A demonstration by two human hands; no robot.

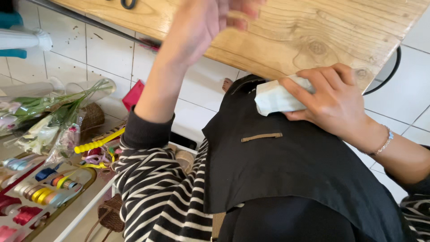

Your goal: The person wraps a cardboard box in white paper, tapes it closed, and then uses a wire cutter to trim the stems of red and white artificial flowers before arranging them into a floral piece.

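Right hand (333,101) grips a pale folded cloth (275,97); tray (85,179) holds ribbon spools (45,192).

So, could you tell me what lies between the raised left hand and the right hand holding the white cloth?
In the head view, only bare wooden tabletop lies between the left hand and the right hand, which grips the white cloth.

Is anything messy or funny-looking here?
Yes. Wrapped artificial flowers lie tipped over on the floor, beside a yellow-handled tool and tangled ribbon scraps. The ribbon spools sit neatly in their tray.
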